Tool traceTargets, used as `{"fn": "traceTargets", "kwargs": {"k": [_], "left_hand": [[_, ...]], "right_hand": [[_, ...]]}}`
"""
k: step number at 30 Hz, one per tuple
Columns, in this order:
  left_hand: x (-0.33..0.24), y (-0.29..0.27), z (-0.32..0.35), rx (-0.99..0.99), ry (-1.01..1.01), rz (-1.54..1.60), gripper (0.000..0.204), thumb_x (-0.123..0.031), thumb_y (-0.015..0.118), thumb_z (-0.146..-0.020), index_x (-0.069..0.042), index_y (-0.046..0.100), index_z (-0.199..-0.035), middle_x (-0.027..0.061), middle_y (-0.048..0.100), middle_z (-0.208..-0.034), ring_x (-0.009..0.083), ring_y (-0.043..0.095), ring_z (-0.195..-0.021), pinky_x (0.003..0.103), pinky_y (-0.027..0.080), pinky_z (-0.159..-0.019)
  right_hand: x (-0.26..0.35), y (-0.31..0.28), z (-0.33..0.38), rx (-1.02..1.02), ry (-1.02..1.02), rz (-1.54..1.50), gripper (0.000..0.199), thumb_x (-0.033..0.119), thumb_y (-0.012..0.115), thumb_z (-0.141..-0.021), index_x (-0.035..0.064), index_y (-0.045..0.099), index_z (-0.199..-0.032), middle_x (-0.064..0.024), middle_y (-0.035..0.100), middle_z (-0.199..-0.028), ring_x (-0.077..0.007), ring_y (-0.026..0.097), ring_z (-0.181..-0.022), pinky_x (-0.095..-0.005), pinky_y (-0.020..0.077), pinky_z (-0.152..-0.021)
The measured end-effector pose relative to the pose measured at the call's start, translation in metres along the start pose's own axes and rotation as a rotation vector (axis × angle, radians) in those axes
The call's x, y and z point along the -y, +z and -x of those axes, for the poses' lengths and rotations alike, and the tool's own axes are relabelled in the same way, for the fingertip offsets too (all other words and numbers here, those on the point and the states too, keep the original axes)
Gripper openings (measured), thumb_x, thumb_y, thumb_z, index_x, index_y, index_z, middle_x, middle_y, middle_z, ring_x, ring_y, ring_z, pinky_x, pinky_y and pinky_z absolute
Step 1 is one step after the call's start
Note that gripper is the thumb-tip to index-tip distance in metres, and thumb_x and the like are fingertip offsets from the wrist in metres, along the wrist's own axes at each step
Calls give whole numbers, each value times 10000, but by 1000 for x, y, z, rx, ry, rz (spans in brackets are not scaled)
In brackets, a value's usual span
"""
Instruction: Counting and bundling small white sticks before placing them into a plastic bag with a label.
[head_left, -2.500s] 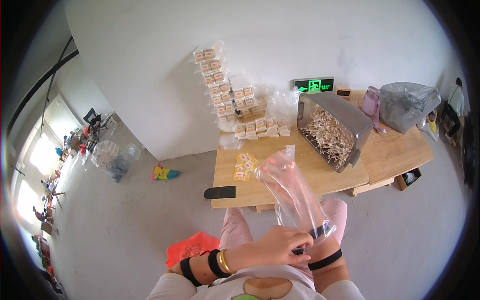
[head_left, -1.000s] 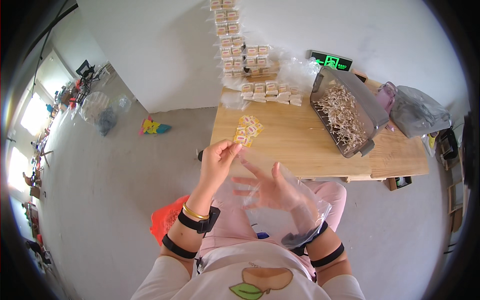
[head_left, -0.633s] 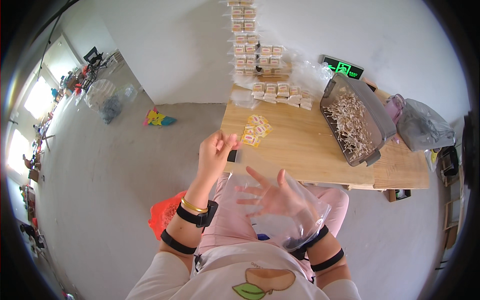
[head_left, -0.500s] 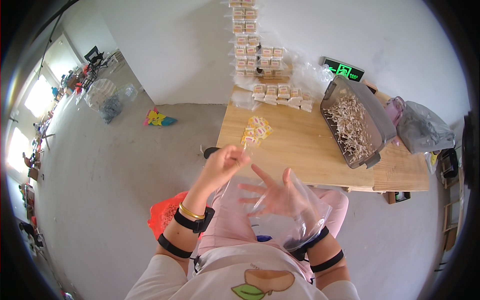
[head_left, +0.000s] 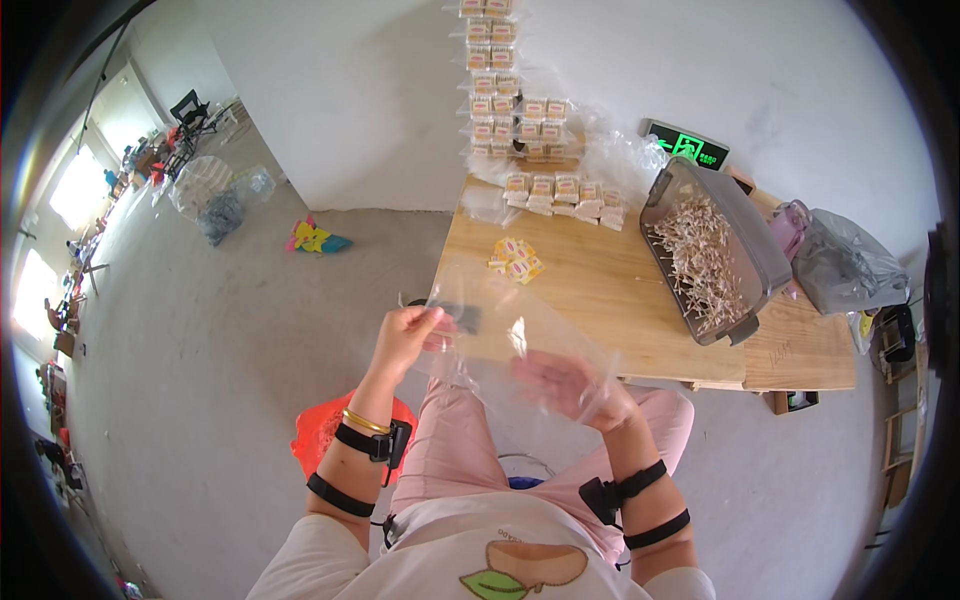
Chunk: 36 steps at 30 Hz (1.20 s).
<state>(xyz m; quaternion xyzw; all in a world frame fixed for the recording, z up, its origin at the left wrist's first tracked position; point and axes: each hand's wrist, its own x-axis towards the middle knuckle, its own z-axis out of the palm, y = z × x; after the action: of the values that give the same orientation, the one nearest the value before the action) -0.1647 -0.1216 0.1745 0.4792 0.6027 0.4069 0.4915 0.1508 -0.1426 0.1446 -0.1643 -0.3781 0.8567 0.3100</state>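
Observation:
A clear plastic bag [head_left: 500, 345] is stretched out above my lap, in front of the table's near edge. My left hand [head_left: 408, 335] pinches its left end between thumb and fingers. At the other end my right hand [head_left: 570, 385] lies flat with fingers extended, seen through the film; whether it is inside or behind the bag I cannot tell. A dark patch [head_left: 460, 318] shows through the plastic beside my left fingers. Beyond the bag, several small yellow-and-white printed cards [head_left: 516, 260] lie in a loose pile on the wooden table [head_left: 600, 290].
A grey bin [head_left: 745, 240] of cotton swabs [head_left: 700, 260] stands on the right. Small packed boxes [head_left: 567, 190] line the back, with taller stacks [head_left: 490, 80] behind. A grey plastic bag [head_left: 850, 260] rests at far right. A red bag [head_left: 318, 430] is on the floor, left of my legs.
The bag was bunched around my right hand and wrist; now it is spread between both hands. My left hand moved left and down, and now grips the bag's end.

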Motion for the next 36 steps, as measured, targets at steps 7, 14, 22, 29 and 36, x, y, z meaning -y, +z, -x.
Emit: {"fn": "traceTargets", "kwargs": {"k": [7,14,22,29,36], "left_hand": [[27,-8,-15,-165,-22,88,455,-398,554,-1049,26,718,-1037,110,766,-933,161,732,-778,268,563,-668],[42,-9,-30,-272,218,-329,484,-415,513,-1062,-20,741,-902,67,619,-592,102,619,-572,300,434,-488],[36,0,-54,-555,385,-572,348,-355,549,-1037,-40,678,-1107,132,659,-900,288,642,-827,414,488,-765],[-6,100,-15,-127,621,-496,375,-284,634,-975,-39,590,-1256,191,572,-1323,383,520,-1274,467,405,-1081],[15,159,-19,212,642,-667,320,-313,554,-1025,-142,682,-1263,239,405,-1554,491,295,-1466,554,297,-1178]], "right_hand": [[3,-18,14,-310,-18,-150,624,446,463,-1063,-81,511,-1393,-213,542,-1444,-311,539,-1331,-413,443,-1128],[22,-32,16,-460,-4,88,431,284,578,-1041,-94,639,-1240,-207,674,-1267,-286,654,-1192,-343,540,-1000],[33,-31,-1,-481,-61,73,438,282,549,-1056,-103,624,-1250,-208,670,-1267,-290,640,-1216,-373,517,-1045],[-17,-80,-45,-470,-25,-8,401,236,538,-1058,-83,593,-1294,-181,659,-1274,-256,657,-1149,-373,526,-1014],[-38,-76,-51,-525,16,334,325,198,628,-1008,19,625,-1279,-119,671,-1204,-222,651,-1120,-366,551,-943]]}}
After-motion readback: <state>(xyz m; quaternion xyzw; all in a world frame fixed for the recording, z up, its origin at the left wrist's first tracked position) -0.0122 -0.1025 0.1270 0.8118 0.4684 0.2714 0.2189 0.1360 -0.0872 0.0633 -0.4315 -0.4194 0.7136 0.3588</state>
